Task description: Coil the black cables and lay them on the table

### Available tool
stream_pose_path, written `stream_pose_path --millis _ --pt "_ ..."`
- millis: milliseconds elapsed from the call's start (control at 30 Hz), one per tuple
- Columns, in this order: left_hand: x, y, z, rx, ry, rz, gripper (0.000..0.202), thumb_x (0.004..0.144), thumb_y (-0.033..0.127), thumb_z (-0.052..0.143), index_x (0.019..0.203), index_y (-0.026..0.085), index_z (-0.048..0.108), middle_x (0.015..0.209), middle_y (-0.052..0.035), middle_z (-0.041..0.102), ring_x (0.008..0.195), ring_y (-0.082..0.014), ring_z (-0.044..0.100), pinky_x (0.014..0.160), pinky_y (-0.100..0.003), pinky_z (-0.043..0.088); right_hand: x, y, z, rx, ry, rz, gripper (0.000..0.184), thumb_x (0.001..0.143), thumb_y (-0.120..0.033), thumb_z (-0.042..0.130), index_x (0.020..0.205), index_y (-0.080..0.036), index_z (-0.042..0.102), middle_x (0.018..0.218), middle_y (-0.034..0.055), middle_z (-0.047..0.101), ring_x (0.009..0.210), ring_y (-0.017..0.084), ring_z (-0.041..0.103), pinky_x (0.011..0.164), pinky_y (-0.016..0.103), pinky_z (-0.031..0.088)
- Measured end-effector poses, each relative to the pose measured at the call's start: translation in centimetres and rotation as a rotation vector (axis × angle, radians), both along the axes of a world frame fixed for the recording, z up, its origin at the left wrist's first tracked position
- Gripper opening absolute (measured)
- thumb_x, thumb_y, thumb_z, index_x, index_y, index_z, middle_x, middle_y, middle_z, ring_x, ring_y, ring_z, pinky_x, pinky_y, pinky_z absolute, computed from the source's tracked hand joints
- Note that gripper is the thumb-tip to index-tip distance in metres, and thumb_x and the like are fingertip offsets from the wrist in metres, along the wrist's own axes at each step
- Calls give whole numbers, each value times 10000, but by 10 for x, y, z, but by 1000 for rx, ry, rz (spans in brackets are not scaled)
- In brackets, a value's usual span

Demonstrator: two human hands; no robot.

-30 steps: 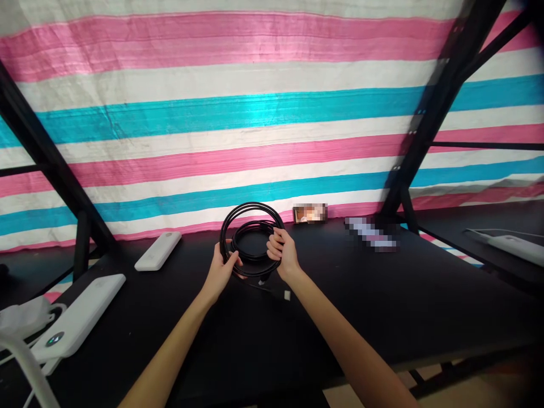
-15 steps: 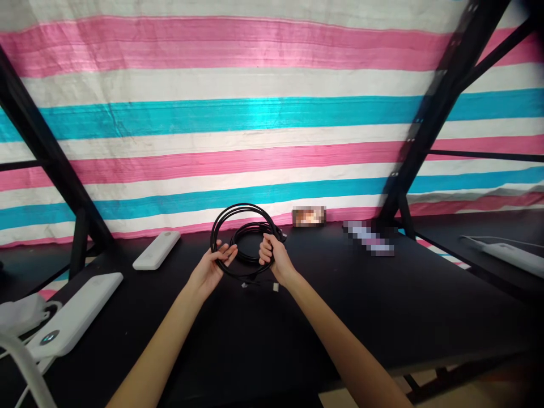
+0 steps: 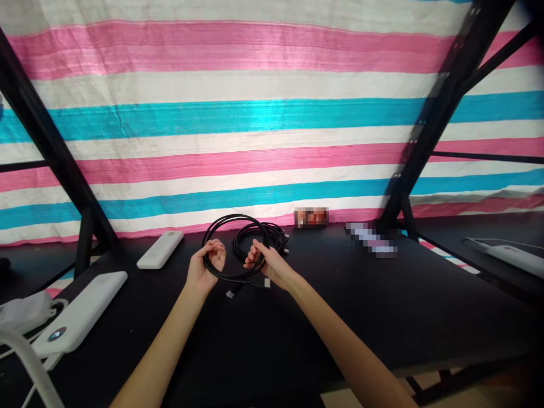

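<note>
A coiled black cable [image 3: 234,279] is held up in a loop between my two hands. My left hand [image 3: 207,264] has its fingers curled around the left side of the loop. On the opposite side, my right hand [image 3: 268,264] grips the coil, thumb on top. Two plug ends hang below the loop: a pale connector [image 3: 267,283] near my right hand and a silvery connector [image 3: 230,293] lower left. Just behind, a second black cable coil [image 3: 278,233] lies on the table, partly hidden by my right hand and the held loop.
The black table [image 3: 255,351] carries a white power bank [image 3: 160,250] and a larger one with a lit display [image 3: 80,311] at left, beside a white charger [image 3: 28,311]. At the back are a blurred box [image 3: 311,217] and a blurred packet [image 3: 370,239]. Black frame posts flank a striped sheet.
The held loop has dropped slightly and shifted left, showing more of the coil behind. My left fingers have curled in more, and my right hand has turned with its thumb pointing inward.
</note>
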State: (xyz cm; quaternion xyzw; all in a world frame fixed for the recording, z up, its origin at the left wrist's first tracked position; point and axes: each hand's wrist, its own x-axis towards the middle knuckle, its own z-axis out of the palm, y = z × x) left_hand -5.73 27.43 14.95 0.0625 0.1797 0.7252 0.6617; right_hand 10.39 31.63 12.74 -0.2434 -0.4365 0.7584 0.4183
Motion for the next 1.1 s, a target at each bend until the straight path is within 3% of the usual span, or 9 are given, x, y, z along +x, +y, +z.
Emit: stream_pose_path --millis 100,233,367,567,833,1000,1100 --pt "-2 0 0 38 52 51 261 781 -74 349 668 143 442 637 24 447 486 -12 473 425 -62 411 3 -2 -3 77 -179 53 311 753 -458 656 737 -150 620 730 48 682 680 139 652 649 250 513" --pt "-1 2 -3 52 148 152 252 782 -55 381 647 154 422 636 34 434 458 -17 430 356 -75 331 9 -3 -3 96 -409 134 249 794 -406 573 839 -172 645 810 83 718 685 183 665 527 266 530" --pt "5 5 -7 53 255 225 223 732 -43 447 634 156 424 641 42 447 446 -14 416 345 -84 305 13 -4 2 72 -463 156 257 808 -389 534 954 -192 611 862 88 715 711 221 691 449 255 531" --pt "12 4 -12 85 437 375 183 619 11 571 603 150 454 644 48 488 438 -21 426 306 -109 262 13 -8 6 80 -538 152 245 867 -357 448 983 -179 571 920 84 691 615 176 688 364 185 474" --pt "15 2 -12 129 593 425 250 535 99 671 602 164 438 660 57 510 449 -38 456 309 -134 282 8 -9 5 49 -570 88 246 909 -385 367 880 -179 499 704 67 678 536 178 669 345 178 429" --pt "17 1 -13 229 840 475 267 641 139 661 661 192 401 674 52 534 481 -75 497 361 -176 358 6 -7 0 84 -578 -21 250 926 -371 360 869 -177 507 623 39 659 411 133 597 294 140 278" --pt "18 2 -16 307 982 431 239 706 187 647 730 202 409 717 42 557 525 -93 531 395 -190 390 5 -5 -1 85 -574 -95 257 938 -342 333 844 -174 503 565 15 623 348 110 543 284 142 209"
